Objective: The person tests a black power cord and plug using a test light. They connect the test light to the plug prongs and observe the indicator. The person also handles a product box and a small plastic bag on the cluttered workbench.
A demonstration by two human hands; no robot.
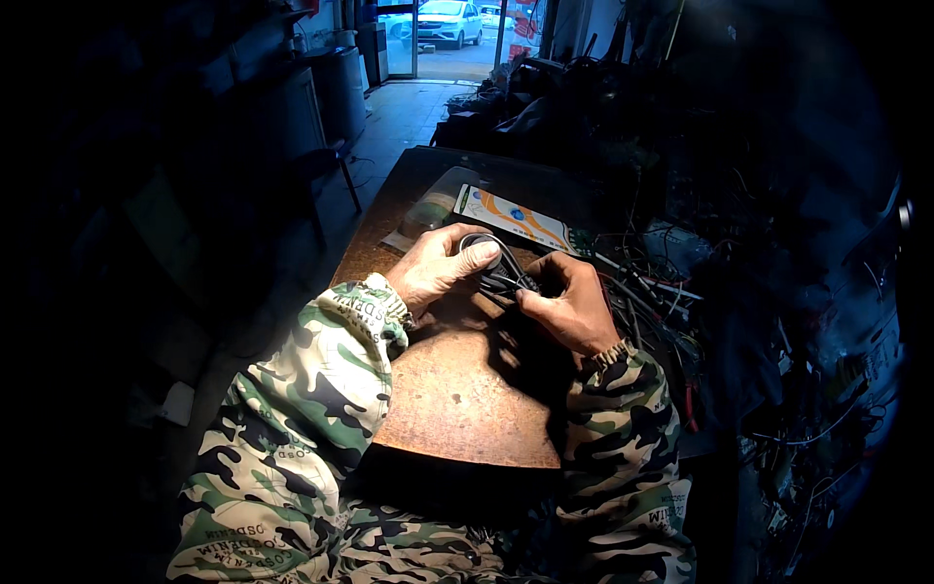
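Observation:
A bundled black cable (504,275) is held between my two hands, just above the wooden table (457,394). My left hand (438,265) is closed round its left end, the thumb lying across the coils. Thumb and fingers of my right hand (572,304) pinch the strands at the bundle's lower right. What lies under the curled fingers is hidden. Right behind the hands is a flat white and orange box (514,216), and to its left a clear plastic package (435,206) with something greenish in it.
Tangled wires (647,292) and small parts crowd the table's right side. A dark chair (326,175) stands beyond its left edge, near a large drum-like container (338,95). At the far end, a glass door (399,39) gives onto a parked white car (444,23).

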